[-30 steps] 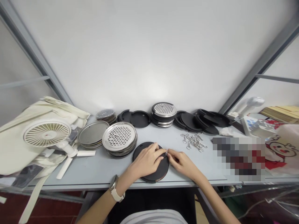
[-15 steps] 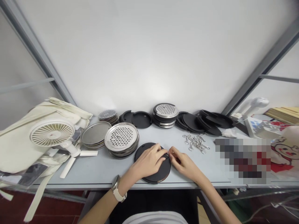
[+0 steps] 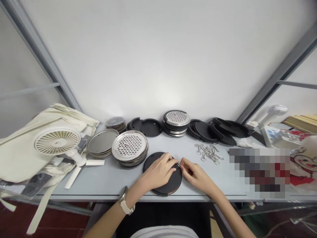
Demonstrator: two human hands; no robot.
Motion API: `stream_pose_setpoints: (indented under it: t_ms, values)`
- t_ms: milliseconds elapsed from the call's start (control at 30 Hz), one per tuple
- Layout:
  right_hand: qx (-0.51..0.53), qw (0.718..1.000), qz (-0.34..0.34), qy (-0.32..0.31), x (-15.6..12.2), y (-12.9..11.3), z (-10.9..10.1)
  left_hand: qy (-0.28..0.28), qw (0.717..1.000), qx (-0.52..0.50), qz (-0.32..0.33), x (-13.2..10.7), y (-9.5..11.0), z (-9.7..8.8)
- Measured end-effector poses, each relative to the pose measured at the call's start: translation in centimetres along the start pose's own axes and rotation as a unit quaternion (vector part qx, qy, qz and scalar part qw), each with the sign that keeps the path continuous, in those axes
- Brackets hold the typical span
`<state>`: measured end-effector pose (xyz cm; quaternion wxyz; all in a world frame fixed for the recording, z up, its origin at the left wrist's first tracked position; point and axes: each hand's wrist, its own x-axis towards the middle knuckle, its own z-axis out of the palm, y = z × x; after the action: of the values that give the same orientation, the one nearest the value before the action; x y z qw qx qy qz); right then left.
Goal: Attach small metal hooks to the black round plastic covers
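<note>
A black round plastic plate [image 3: 165,183] lies near the table's front edge, a brownish sheen on its lower rim. My left hand [image 3: 159,170] rests over its top, fingers bent and closed down on it, the tips by its right edge. At that edge my right hand [image 3: 195,175] pinches something small and shiny, seemingly a metal wire clip [image 3: 178,164] whose shape is mostly hidden by fingertips. Right of the hands lies a heap of similar metal wire clips [image 3: 209,152]. Left of the plate stands a stack of round metal grater discs [image 3: 129,145].
Plain metal discs [image 3: 102,142] are stacked further left, beside a white fan [image 3: 58,142]. Along the wall stand grater discs on black plates [image 3: 176,118], more black plates [image 3: 151,127] and leaning black rims [image 3: 230,127]. A cloth bag [image 3: 22,148] fills the left end.
The whole view has shifted slightly. My right fingertips have eased a little at the plate's edge; both hands otherwise stay in place.
</note>
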<state>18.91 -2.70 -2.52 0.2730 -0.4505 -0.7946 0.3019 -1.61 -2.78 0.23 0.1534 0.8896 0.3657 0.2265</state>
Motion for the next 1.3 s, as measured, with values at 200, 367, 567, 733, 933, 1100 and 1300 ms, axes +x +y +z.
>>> stream_pose_setpoints:
  t_ms: [200,367,567,733,933,1100,1300]
  values:
    - [0.004,1.000,0.002,0.009,0.0,-0.1,0.1,0.004,1.000,-0.016,0.006,0.0,0.0,-0.1]
    - [-0.013,1.000,-0.003,0.010,0.0,0.0,0.1,0.010,1.000,-0.018,0.009,0.0,0.1,0.0]
    - [-0.026,1.000,0.005,0.007,0.1,0.1,0.0,0.007,1.000,-0.007,0.022,0.1,0.0,0.0]
    - [-0.035,0.999,0.011,0.021,0.2,0.1,0.3,0.008,1.000,-0.003,0.008,-0.1,-0.2,0.2]
    - [-0.063,0.996,0.030,0.054,0.4,0.0,0.9,0.009,1.000,0.001,0.002,-0.1,-0.3,0.3]
    - [-0.079,0.993,0.050,0.076,0.3,-0.2,1.4,0.006,1.000,0.002,0.003,-0.1,-0.2,0.2]
    - [-0.091,0.989,0.078,0.086,0.3,-0.7,1.9,0.002,1.000,-0.003,-0.003,-0.1,-0.1,0.0]
